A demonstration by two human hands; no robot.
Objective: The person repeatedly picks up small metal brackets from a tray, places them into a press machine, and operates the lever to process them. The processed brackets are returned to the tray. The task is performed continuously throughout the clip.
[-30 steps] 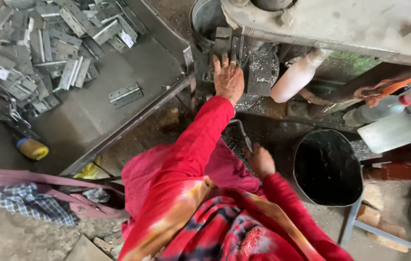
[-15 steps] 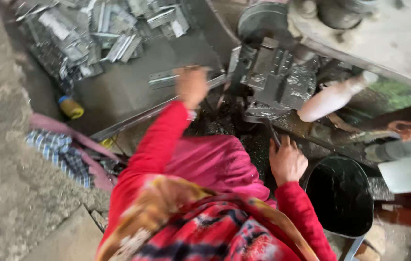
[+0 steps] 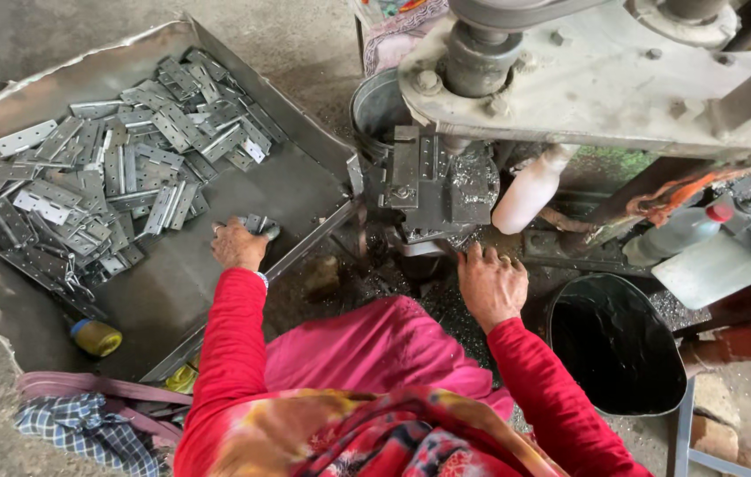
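Note:
My left hand (image 3: 236, 244) rests in the metal tray (image 3: 305, 190), its fingers closed on a small grey metal hinge plate (image 3: 258, 225). A heap of several similar flat metal plates (image 3: 106, 181) fills the tray's far left. My right hand (image 3: 490, 284) lies palm down with fingers spread just below the press machine's die block (image 3: 433, 181), holding nothing. Both arms wear red sleeves.
A grey press machine body (image 3: 605, 71) spans the top right. A black bucket (image 3: 614, 344) stands to the right of my right hand. A white bottle (image 3: 526, 193), a clear bottle with a red cap (image 3: 680, 231), a small yellow-capped container (image 3: 95, 336) and checked cloth (image 3: 84, 428) lie around.
My left hand has moved from the machine's die block leftward into the tray and closed on a plate. My right hand has shifted up toward the machine's base. The view swung left.

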